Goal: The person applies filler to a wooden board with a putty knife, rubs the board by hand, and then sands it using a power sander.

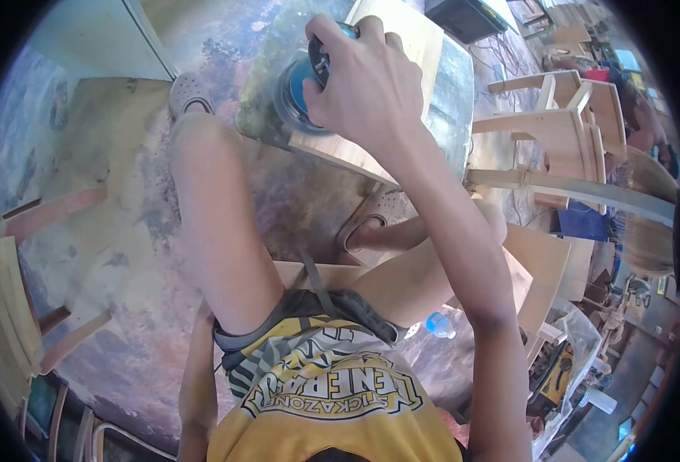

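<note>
My right hand (370, 85) is wrapped over the top of a blue and black power sander (300, 91). The sander is on a pale wooden board (341, 156), near the board's left edge. Beneath the board lies a worn, stained work surface (454, 115). My left forearm (198, 377) hangs down beside my thigh. The left hand itself is hidden behind the leg, so its fingers do not show.
Wooden chair frames (563, 131) stand at the right, with another person (640, 115) beyond them. A plastic bottle with a blue cap (440, 325) is by my leg. Wooden furniture parts (5, 300) stand at the left. Tools and scraps clutter the lower right.
</note>
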`<control>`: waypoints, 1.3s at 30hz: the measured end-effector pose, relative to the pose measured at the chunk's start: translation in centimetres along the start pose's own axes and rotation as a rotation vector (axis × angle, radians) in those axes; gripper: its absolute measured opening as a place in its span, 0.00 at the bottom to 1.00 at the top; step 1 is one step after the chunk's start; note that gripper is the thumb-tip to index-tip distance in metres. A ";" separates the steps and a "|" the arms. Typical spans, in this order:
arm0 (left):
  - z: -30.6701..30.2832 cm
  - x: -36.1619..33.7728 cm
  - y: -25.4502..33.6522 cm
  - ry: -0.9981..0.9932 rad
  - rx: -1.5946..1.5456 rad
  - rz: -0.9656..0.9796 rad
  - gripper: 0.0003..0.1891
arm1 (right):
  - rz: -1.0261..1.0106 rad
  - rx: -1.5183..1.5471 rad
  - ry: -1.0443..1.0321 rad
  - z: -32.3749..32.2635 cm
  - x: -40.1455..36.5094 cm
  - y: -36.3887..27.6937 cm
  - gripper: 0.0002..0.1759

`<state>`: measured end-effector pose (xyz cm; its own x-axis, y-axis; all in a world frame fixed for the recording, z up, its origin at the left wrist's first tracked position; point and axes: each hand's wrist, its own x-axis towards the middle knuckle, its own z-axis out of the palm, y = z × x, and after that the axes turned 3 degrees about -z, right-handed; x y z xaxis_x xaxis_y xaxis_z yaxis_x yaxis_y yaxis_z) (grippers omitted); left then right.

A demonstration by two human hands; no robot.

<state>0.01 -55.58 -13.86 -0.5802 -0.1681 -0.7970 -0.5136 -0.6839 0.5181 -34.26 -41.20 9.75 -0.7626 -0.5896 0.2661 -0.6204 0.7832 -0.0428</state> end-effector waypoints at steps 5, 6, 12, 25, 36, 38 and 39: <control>0.2 0.0 0.4 -0.007 0.011 -0.002 0.19 | -0.036 0.028 -0.031 -0.4 -0.9 -0.5 0.26; 0.2 0.1 0.5 -0.006 0.014 0.001 0.19 | -0.036 0.029 -0.036 -0.3 -0.8 -0.5 0.26; 0.5 -0.1 0.8 -0.014 0.030 0.008 0.19 | -0.056 0.104 0.057 0.0 -0.3 -0.8 0.24; 0.1 -0.5 0.7 -0.013 0.046 -0.013 0.19 | 0.066 0.000 -0.078 -2.0 -4.3 3.5 0.25; 0.2 0.0 0.7 -0.002 0.076 -0.016 0.19 | 0.163 -0.049 -0.044 -2.9 -8.0 8.2 0.25; 0.2 0.0 0.8 0.000 0.085 -0.011 0.19 | 0.205 -0.039 -0.052 -3.0 -8.5 8.3 0.25; 0.2 0.0 0.8 -0.001 0.090 -0.014 0.19 | 0.197 -0.034 -0.047 -3.1 -8.7 8.2 0.25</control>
<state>-0.54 -55.97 -13.40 -0.5732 -0.1585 -0.8040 -0.5764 -0.6195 0.5330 -32.14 -29.01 10.02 -0.8768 -0.4325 0.2101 -0.4526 0.8899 -0.0569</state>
